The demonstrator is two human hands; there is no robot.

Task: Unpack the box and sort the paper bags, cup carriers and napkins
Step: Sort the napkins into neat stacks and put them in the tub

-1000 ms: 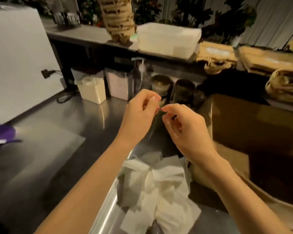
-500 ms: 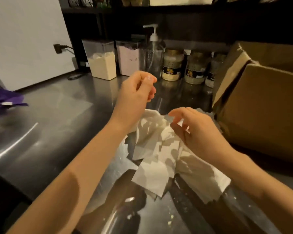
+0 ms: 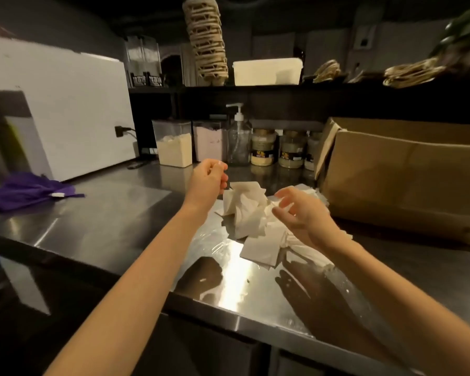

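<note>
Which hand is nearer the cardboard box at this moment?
Right. The right hand hovers above the napkins, just left of the cardboard box; the left hand is farther left, on the napkins' other side.

Dim light glinting off a shiny stainless-steel table [image 3: 114, 213], flat white wall panel [image 3: 73, 109] standing left, dark shelf [image 3: 282, 89] running behind.

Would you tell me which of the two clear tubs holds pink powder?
The right tub, next to the pump bottle; the left tub holds cream powder.
</note>
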